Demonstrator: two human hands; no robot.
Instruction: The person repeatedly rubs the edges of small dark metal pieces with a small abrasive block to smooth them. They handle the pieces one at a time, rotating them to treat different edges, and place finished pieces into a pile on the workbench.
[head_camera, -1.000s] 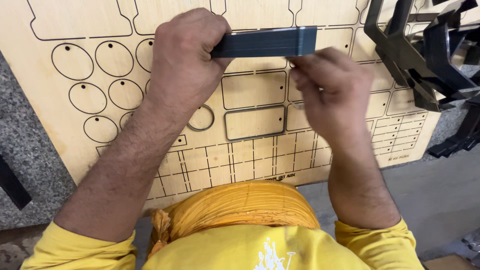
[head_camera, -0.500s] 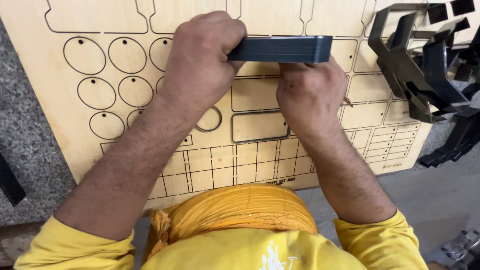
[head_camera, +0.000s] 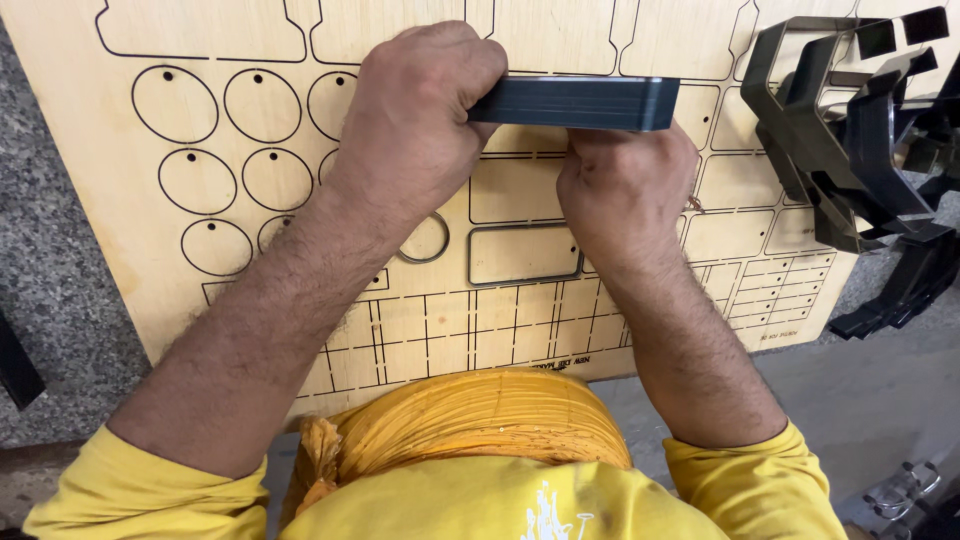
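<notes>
A large laser-cut plywood sheet (head_camera: 300, 160) with outlined circles and rounded rectangles lies in front of me. My left hand (head_camera: 420, 110) is closed around the left end of a dark blue-grey flat bar (head_camera: 590, 103) held level above the sheet. Just below the bar, my right hand (head_camera: 625, 190) is curled into a fist and presses down on the plywood, its fingertips hidden underneath. A cut rounded rectangle (head_camera: 525, 255) lies just left of the right wrist.
A pile of black angular frame parts (head_camera: 850, 150) sits at the sheet's right edge. Grey speckled stone floor (head_camera: 50, 290) shows at left. A folded yellow cloth (head_camera: 480, 420) lies across my lap at the sheet's near edge.
The view shifted and the bar now sits further right. My right hand has dropped from the bar's end onto the plywood below it. The left hand keeps its hold.
</notes>
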